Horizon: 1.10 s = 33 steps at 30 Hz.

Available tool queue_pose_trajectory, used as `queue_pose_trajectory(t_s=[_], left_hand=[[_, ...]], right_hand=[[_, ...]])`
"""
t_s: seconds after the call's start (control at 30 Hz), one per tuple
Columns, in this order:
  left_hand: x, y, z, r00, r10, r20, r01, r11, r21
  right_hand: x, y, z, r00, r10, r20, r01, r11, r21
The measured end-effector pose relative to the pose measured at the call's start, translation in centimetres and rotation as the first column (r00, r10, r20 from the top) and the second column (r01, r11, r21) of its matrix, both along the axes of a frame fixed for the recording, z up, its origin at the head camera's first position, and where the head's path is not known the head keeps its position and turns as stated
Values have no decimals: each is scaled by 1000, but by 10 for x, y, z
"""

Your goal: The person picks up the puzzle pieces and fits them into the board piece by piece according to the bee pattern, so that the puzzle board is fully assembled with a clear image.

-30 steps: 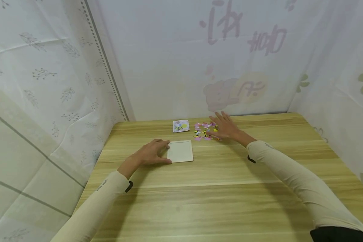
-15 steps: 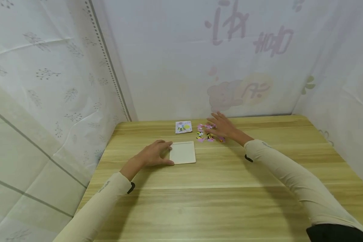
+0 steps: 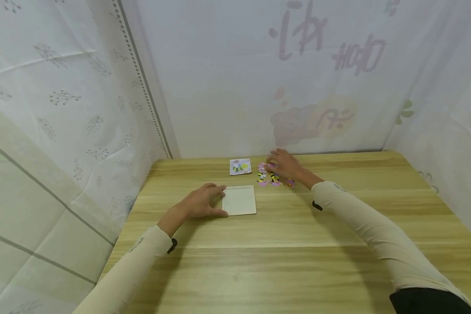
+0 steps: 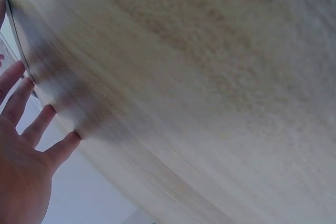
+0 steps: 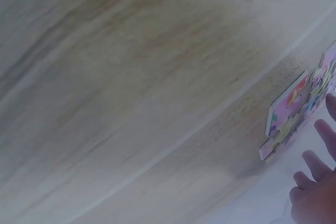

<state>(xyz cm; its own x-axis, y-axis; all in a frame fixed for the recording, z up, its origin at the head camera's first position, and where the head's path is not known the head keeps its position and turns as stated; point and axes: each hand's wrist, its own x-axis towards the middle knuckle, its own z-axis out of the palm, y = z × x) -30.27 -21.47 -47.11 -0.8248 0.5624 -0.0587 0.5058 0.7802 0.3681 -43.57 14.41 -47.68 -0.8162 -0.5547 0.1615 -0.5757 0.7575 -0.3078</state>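
My left hand holds the left side of a flat, square white tray, thumb at its near corner and fingers at its far corner. In the left wrist view the spread fingers touch down at the tabletop. Over a cluster of colourful jigsaw pieces hovers my right hand, fingers bent downward and partly covering them. The right wrist view shows pink and yellow pieces beside its loosely bent fingers; whether a fingertip touches a piece is hidden.
A small picture card with a bee lies behind the tray, left of the pieces. All of it sits on a wood-grain table. Printed cloth hangs along the table's back edge and at both sides.
The right hand's fingers have drawn in and bent down over the pieces. My left hand keeps its place at the tray. The whole view has shifted slightly.
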Motion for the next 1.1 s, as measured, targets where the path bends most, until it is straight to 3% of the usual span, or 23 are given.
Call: queue_pose_trajectory(t_s=[0.4, 1.1], left_hand=[[0, 1, -1, 1000, 4, -18, -5, 1000, -9], [0, 0, -1, 1000, 17, -24, -18, 1000, -16]], right_hand=[[-4, -7, -1, 996, -55, 70, 58, 998, -40], [-12, -24, -6, 993, -116, 35, 117, 993, -33]])
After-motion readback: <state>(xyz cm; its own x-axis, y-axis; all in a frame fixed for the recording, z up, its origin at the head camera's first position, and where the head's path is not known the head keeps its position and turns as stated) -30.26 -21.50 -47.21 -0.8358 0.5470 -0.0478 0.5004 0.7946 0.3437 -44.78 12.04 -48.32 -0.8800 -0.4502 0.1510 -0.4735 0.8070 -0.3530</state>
